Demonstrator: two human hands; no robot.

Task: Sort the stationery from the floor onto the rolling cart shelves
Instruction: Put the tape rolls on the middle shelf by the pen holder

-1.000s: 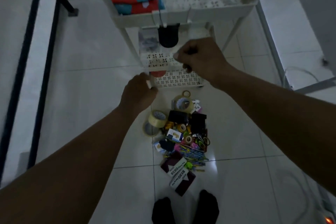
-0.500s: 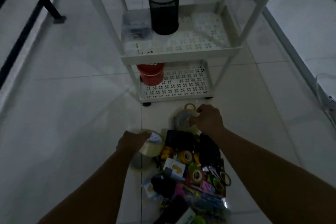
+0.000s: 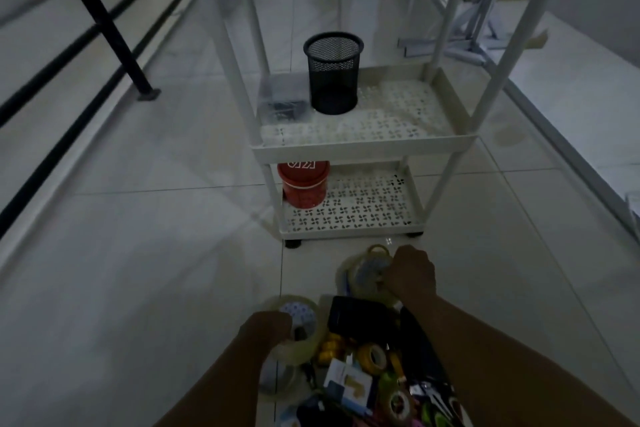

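Observation:
A heap of stationery point(image 3: 374, 374) lies on the tiled floor in front of the white rolling cart point(image 3: 363, 149). My left hand point(image 3: 266, 328) grips a clear tape roll point(image 3: 301, 326) at the heap's left edge. My right hand point(image 3: 410, 276) holds another clear tape roll point(image 3: 363, 276) at the heap's far end, near the cart's foot. A black mesh pen cup point(image 3: 333, 73) and a clear box point(image 3: 284, 107) stand on the cart's middle shelf. A red tub point(image 3: 304, 184) sits on the bottom shelf.
Black railing bars point(image 3: 104, 21) run along the left. A white frame and grey parts point(image 3: 478, 31) stand behind the cart on the right. A small yellow ring point(image 3: 379, 250) lies beside the far tape roll. Another tape roll point(image 3: 277, 374) lies under my left wrist.
My head has dropped from the cart's upper shelves toward the floor. Both hands came down from the cart to the heap and each has taken hold of a tape roll.

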